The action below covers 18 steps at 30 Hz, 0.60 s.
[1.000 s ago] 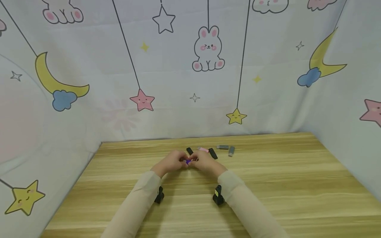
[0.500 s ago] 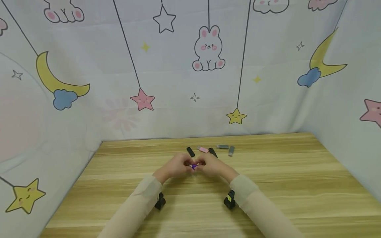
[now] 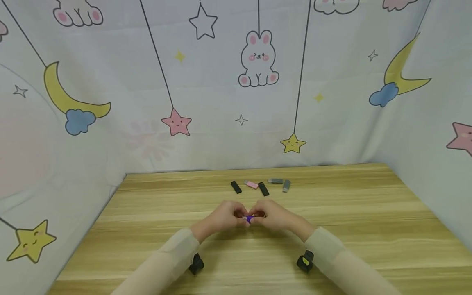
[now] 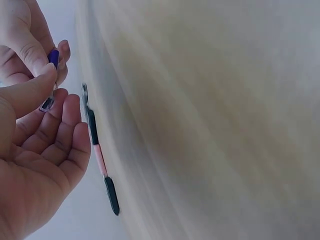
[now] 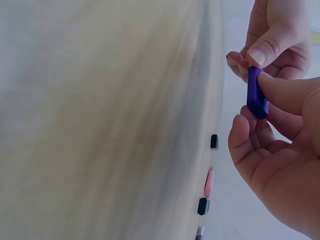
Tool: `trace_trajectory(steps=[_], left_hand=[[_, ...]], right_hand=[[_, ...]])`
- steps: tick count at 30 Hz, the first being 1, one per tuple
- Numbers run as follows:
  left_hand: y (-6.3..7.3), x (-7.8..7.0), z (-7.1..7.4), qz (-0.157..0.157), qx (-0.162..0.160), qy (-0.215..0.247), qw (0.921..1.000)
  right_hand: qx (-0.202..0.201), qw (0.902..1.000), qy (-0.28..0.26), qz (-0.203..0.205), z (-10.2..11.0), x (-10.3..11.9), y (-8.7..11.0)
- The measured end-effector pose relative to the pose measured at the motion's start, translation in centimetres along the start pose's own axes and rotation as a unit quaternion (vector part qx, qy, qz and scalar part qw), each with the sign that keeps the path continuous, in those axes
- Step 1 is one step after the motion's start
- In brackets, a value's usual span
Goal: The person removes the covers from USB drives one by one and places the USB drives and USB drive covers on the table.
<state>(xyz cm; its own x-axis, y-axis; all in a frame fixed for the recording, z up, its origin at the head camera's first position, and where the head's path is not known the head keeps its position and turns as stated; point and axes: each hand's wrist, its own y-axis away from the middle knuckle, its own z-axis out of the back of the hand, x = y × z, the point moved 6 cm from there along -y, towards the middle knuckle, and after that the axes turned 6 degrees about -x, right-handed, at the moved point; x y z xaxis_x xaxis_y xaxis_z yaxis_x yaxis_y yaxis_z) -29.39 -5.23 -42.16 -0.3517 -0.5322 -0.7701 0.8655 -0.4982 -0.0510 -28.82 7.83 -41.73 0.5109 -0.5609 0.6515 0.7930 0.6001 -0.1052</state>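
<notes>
The left hand (image 3: 224, 215) pinches the metal end of a purple USB stick (image 5: 256, 95) between thumb and fingers, while the right hand (image 3: 277, 215) grips its purple body — the stick held between both hands, over the desk (image 3: 368, 229). Beyond the left hand lies a black stick (image 3: 236, 187); past the gap between the hands, a pink stick (image 3: 252, 185) with a second black stick (image 3: 263, 189) just beside it. Two grey sticks (image 3: 276, 181) lie beyond the right hand — near each other.
</notes>
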Motion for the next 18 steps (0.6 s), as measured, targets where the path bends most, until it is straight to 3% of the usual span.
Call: trace_trajectory(steps=[7, 18], left_hand=[[1.7, -0.9, -1.2, -0.003, 0.01, 0.016, 0.9998], [4.6, -2.8, -2.3, -0.021, 0.003, 0.04, 0.999]], right_hand=[[0.024, 0.9991, -0.031, -0.017, -0.5, 0.6, 2.2], [0.009, 0.9968, -0.08, -0.005, -1.1, 2.4, 5.1]])
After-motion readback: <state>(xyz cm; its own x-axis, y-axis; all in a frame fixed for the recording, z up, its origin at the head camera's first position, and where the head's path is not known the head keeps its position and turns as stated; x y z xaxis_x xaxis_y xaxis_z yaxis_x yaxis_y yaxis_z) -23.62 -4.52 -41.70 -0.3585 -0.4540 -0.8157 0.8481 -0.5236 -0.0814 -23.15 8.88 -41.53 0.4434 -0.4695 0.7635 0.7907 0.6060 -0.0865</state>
